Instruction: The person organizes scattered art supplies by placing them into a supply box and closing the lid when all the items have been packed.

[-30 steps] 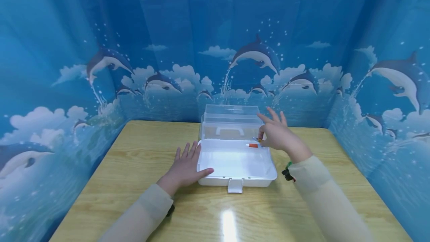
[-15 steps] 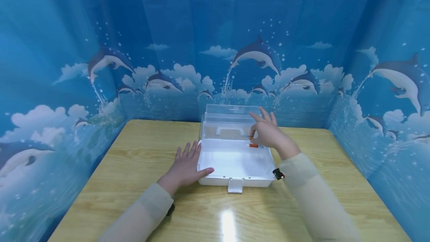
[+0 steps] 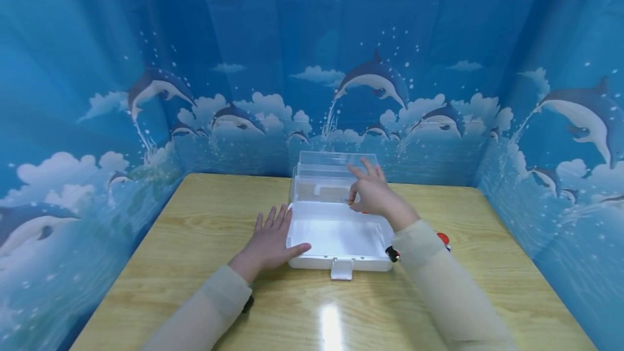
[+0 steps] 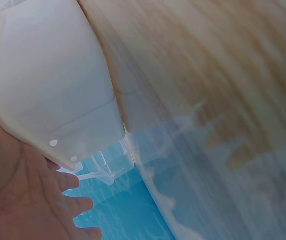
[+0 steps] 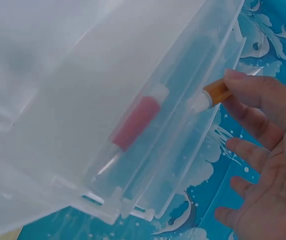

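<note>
A white plastic box [image 3: 341, 265] with a clear lid [image 3: 337, 159] stands open on the table. My left hand [image 3: 265, 245] rests against its left side, fingers straight and spread, thumb over the front left rim. My right hand [image 3: 376, 197] is above the back edge, near the hinge. Between thumb and forefinger it pinches a small orange-handled screwdriver [image 5: 216, 93] with a white end; the fingers mostly hide its shaft. A red-handled screwdriver [image 5: 137, 123] lies along the back of the box, its metal shaft showing in the right wrist view. The head view mostly hides it behind the hand.
A red and white object [image 3: 443, 238] is on the table [image 3: 214, 199], partly covered by the right sleeve. The front latch [image 3: 341, 270] hangs down. A blue dolphin-print curtain [image 3: 244, 42] surrounds the table at the back and sides.
My right hand has moved left along the box's back edge with the orange-handled screwdriver. The red and white object has come out from behind the sleeve. My left hand has stayed put.
</note>
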`<state>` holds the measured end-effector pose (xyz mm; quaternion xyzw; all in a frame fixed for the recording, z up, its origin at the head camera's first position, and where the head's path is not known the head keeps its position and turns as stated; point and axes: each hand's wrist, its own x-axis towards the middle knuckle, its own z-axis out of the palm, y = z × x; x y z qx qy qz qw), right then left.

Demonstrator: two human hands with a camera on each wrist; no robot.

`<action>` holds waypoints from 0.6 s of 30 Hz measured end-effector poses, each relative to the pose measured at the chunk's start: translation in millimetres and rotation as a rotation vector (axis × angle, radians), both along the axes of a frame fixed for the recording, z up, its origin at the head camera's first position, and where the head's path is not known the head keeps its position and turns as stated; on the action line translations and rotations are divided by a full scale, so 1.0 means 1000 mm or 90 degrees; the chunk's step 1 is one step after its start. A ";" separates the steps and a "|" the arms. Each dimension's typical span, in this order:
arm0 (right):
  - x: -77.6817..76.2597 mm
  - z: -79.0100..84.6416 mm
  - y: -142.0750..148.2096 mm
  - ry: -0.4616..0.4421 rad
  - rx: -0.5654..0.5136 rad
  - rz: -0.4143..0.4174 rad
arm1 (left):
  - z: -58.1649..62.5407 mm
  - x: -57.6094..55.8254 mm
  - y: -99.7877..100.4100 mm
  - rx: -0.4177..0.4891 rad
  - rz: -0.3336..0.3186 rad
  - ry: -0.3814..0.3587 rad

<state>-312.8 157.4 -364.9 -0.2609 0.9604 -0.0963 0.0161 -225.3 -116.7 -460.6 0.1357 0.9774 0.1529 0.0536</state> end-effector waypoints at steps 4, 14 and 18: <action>0.000 -0.002 -0.004 0.005 0.007 0.008 | 0.001 0.002 -0.001 0.000 -0.005 0.002; -0.002 -0.006 -0.012 -0.015 0.028 0.022 | 0.001 0.001 0.000 -0.002 -0.003 0.001; -0.002 -0.007 -0.014 -0.024 0.050 0.028 | 0.001 0.001 0.000 -0.002 -0.001 0.002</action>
